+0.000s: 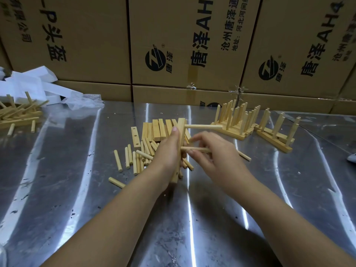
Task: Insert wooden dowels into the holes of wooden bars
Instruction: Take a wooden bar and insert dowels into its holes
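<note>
left hand (168, 151) clasps one wooden bar (181, 132) upright over the tabletop (77, 170). right hand (213, 153) pinches a dowel (196, 149), its tip at the bar's middle hole. an upper dowel (204, 127) already projects sideways. for a sound fit, keep the dowel square to the bar face and push along its axis while the left hand braces. loose dowels (131, 158) and spare bars (158, 130) lie just beyond. fingers hide the hole and the seating depth.

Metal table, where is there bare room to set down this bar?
Bare: the stretch between the far-left dowel heap and the loose dowels, and the near-right table below the finished bars. Crowded: the centre, by the blank bar stack.
</note>
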